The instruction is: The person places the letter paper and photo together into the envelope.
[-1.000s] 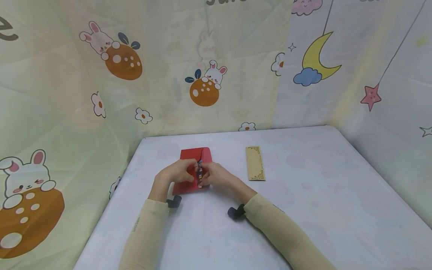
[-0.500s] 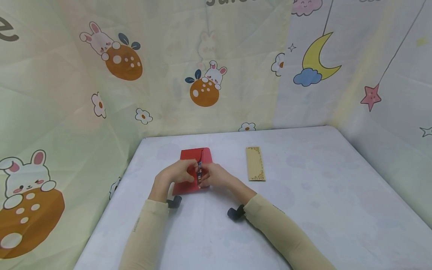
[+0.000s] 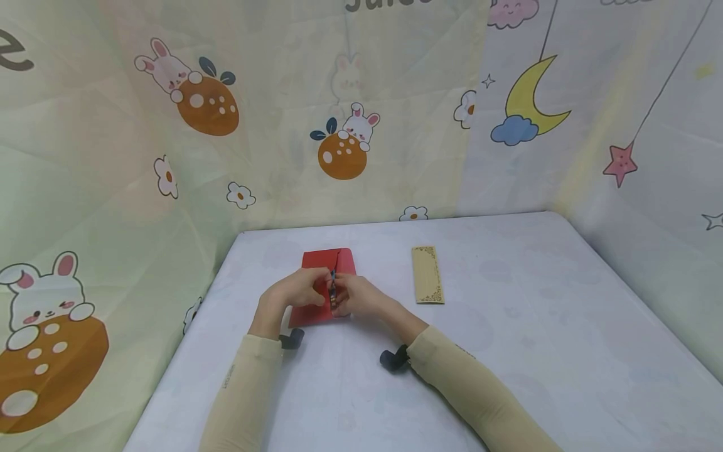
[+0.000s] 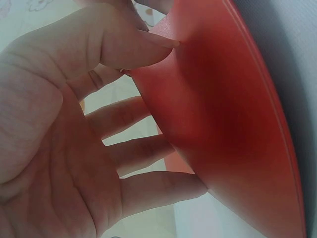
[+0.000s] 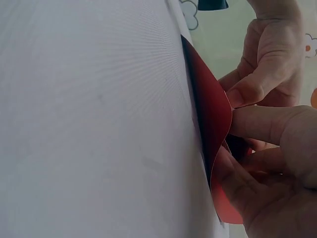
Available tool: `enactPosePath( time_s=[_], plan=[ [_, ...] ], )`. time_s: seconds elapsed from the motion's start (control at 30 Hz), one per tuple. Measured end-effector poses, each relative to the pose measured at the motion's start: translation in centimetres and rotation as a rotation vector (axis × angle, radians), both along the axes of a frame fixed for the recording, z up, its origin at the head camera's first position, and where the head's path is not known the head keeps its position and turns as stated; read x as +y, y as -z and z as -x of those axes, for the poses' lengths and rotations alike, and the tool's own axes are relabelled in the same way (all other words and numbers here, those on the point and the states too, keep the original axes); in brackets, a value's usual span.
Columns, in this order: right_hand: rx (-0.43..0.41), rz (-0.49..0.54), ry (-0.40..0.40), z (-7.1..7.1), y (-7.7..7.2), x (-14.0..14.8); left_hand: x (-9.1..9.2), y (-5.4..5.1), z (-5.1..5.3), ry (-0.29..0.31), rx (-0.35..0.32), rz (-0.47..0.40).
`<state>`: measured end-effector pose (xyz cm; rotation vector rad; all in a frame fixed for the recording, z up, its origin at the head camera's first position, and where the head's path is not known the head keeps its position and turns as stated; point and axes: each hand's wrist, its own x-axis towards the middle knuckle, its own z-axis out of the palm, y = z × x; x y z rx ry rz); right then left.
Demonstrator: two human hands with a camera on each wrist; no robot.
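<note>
A red paper envelope (image 3: 319, 259) lies on the white table, its lighter red flap (image 3: 346, 260) folded out to the right. My left hand (image 3: 296, 287) pinches the envelope's upper panel at the mouth; in the left wrist view its thumb bends over the red panel (image 4: 223, 109) while the other fingers reach behind the edge. At the mouth, my right hand (image 3: 364, 296) holds a narrow multicoloured piece (image 3: 332, 292), perhaps a card seen edge-on, between thumb and fingers. The right wrist view shows the bulging envelope (image 5: 210, 99), with the right thumb at its opening. Most of the piece is hidden.
To the right of the envelope a beige card (image 3: 427, 274) with ornate corners lies flat. Black wrist cameras (image 3: 292, 339) sit on both wrists near the tabletop. A patterned cloth (image 3: 344, 188) hangs behind the table and along its sides.
The right fingers have shifted slightly at the envelope's mouth, and less of the multicoloured piece shows now. Left hand, envelope and beige card stay in place.
</note>
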<state>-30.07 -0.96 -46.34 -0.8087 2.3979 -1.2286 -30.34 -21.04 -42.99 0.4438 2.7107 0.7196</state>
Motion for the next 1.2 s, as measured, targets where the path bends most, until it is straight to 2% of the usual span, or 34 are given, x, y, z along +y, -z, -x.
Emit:
enactPosePath(
  time_s=[0.27, 0.53, 0.73, 0.9, 1.2],
  plan=[
    [0.124, -0.126, -0.016, 0.04, -0.01, 0.06, 0.11, -0.16, -0.19, 0.001, 0.003, 0.006],
    [0.125, -0.136, -0.034, -0.24, -0.31, 0.21, 0.13, -0.27, -0.27, 0.011, 0.001, 0.004],
    [0.179, -0.149, -0.068, -0.08, 0.08, 0.24, 0.15, -0.19, -0.26, 0.008, 0.0, 0.002],
    [0.219, -0.209, -0.045, -0.07, 0.19, 0.28, 0.16, -0.2, -0.3, 0.006, -0.001, 0.006],
    [0.191, -0.232, 0.0, 0.27, 0.44, 0.58, 0.14, -0.25, -0.34, 0.001, -0.008, 0.002]
  ],
)
